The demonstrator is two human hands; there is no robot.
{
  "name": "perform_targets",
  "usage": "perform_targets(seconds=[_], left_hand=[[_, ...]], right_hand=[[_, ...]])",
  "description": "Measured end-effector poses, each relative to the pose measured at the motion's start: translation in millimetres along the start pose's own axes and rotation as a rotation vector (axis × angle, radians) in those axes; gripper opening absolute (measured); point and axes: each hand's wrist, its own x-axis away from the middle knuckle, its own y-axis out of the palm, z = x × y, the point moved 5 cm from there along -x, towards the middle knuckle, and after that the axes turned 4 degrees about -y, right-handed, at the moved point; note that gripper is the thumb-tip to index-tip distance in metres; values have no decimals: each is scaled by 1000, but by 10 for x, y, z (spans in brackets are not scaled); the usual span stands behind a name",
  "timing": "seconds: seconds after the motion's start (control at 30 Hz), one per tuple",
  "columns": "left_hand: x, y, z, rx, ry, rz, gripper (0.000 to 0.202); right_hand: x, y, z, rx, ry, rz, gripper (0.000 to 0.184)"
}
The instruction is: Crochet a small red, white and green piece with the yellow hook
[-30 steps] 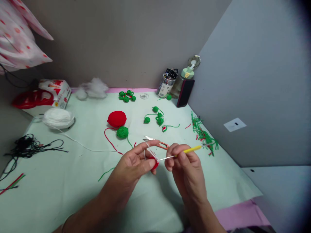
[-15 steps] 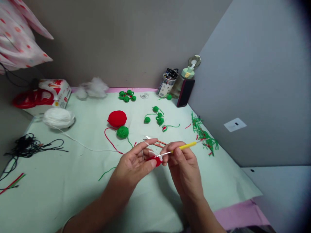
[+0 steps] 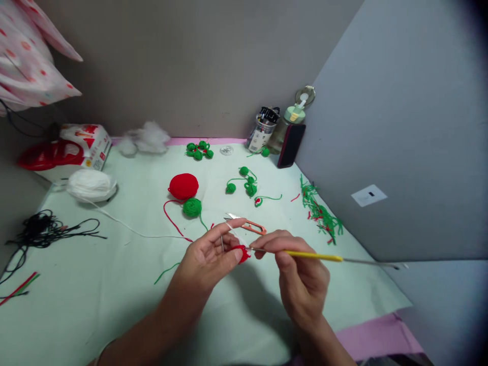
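Between thumb and fingers my left hand pinches a small red crochet piece. White yarn runs over its raised index finger to the piece. My right hand grips a crochet hook by its yellow handle, held nearly level. The hook's working tip meets the edge of the red piece, while its other metal end points out to the right. Just beyond my fingers lie thread snips with orange handles. Part of the red piece is hidden by my left thumb.
Red and green yarn balls lie ahead, with small green crocheted balls beyond. A white yarn ball and black cords are left. Green yarn scraps lie right; a phone leans at the back.
My right hand has turned and shifted right and down, bringing the hook from slanted to nearly level. More of the snips now shows. My left hand has barely moved.
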Motion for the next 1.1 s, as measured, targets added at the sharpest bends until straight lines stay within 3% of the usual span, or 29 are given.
perform_targets(seconds=[0.2, 0.33, 0.5, 0.67, 0.83, 1.1], left_hand=[[-8, -1, -22, -5, 25, 16, 45], [5, 16, -31, 41, 37, 12, 46], [25, 38, -26, 21, 46, 3, 37], [-2, 14, -24, -42, 95, 28, 29], [-13, -18, -6, -41, 134, 32, 27], [-25, -4, -24, 69, 71, 39, 28]], right_hand=[[-3, 92, -230, 353, -295, -137, 22], [17, 156, -275, 585, -346, -159, 22], [74, 201, -293, 650, -422, -202, 26], [123, 204, -236, 604, -369, -217, 37], [124, 205, -183, 558, -323, -205, 34], [110, 191, -212, 619, -350, -183, 38]])
